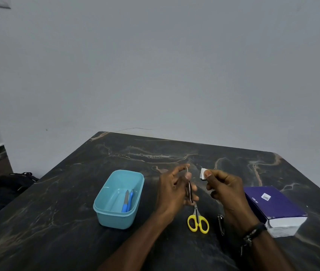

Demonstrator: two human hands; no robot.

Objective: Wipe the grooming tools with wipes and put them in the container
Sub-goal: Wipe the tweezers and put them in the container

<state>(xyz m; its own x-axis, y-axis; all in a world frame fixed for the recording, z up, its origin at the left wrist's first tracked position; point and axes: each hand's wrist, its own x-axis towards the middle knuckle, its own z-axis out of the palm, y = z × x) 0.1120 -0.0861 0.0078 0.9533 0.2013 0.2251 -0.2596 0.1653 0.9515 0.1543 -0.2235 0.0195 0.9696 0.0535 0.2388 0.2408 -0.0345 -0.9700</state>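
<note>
Already two blue-handled tools (128, 200) are lying in the light-blue plastic container (104, 214); right of it, the left hand (172, 190) is gripping a thin metal tool (189, 189), the right hand (223, 187) is pinching a white wipe (202, 173), while yellow-handled scissors (197, 222) and a metal nail clipper (221, 223) are waiting.

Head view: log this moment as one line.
left hand: grips thin metal tool | right hand: pinches wipe | container: two blue tools

Marble table (77, 192): container (104, 214), scissors (198, 222), clipper (221, 223), box (276, 208).

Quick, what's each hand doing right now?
Left hand: fingers curled round a thin metal tool, held upright.
Right hand: fingers pinching a small white wipe.
</note>
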